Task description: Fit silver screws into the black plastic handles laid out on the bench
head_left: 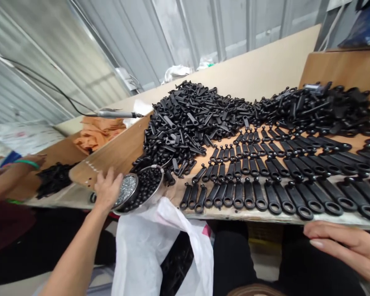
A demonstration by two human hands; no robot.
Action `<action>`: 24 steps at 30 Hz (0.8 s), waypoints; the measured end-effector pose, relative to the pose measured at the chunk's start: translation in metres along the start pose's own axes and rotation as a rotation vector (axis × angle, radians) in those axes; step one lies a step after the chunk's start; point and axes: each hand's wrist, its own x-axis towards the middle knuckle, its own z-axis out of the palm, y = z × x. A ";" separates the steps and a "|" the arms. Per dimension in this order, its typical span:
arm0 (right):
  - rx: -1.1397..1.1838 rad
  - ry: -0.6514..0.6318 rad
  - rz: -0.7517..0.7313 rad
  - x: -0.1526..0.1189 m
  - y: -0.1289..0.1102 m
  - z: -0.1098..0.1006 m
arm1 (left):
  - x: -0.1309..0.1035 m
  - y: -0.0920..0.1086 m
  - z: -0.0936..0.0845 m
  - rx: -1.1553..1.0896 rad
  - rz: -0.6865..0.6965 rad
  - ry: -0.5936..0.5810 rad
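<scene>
My left hand (107,190) is at the left edge of a small metal bowl (137,191) of silvery screws (127,190), fingers stretched and apart, touching its rim. I see nothing held in it. The small bowl sits against a larger metal bowl (160,190) full of round black parts (148,181). My right hand (342,246) is just below the table's front edge, over my leg, fingers together with the thumb against them. No object shows in it. Rows of black ring-ended arms with ball tips (239,194) lie on the tabletop in front of me.
A large heap of black parts (185,119) fills the table's back. A wooden divider (117,152) stands left, with a powered screwdriver (117,114) hanging above it. A white sack (138,246) hangs open below the edge. Another person's arm (14,174) reaches in at left.
</scene>
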 end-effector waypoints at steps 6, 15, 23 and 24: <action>-0.085 0.139 -0.196 0.033 -0.033 0.029 | -0.035 0.058 0.003 -0.236 0.093 0.099; -0.305 0.088 -0.381 0.133 -0.112 0.108 | -0.109 0.127 0.034 -0.589 0.432 -0.307; -0.463 0.002 -0.360 0.164 -0.115 0.141 | -0.143 0.122 0.056 -0.253 0.625 -0.467; -0.469 -0.006 -0.359 0.166 -0.114 0.143 | -0.146 0.121 0.061 -0.249 0.629 -0.467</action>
